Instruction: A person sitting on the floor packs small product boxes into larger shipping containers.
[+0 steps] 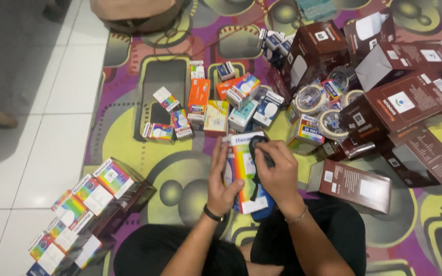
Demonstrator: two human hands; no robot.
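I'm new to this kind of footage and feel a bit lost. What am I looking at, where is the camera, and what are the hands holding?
There is no machine here: one camera sits on a person's head and looks down at their own two hands and lap. The person sits on a patterned rug beside a white tiled floor. The left hand holds a colourful light bulb box upright. The right hand presses a small black tool against that box; what the tool is cannot be told. Around them lie many small bulb boxes, rolls of tape, brown cartons, and a stacked row of colourful boxes at lower left.
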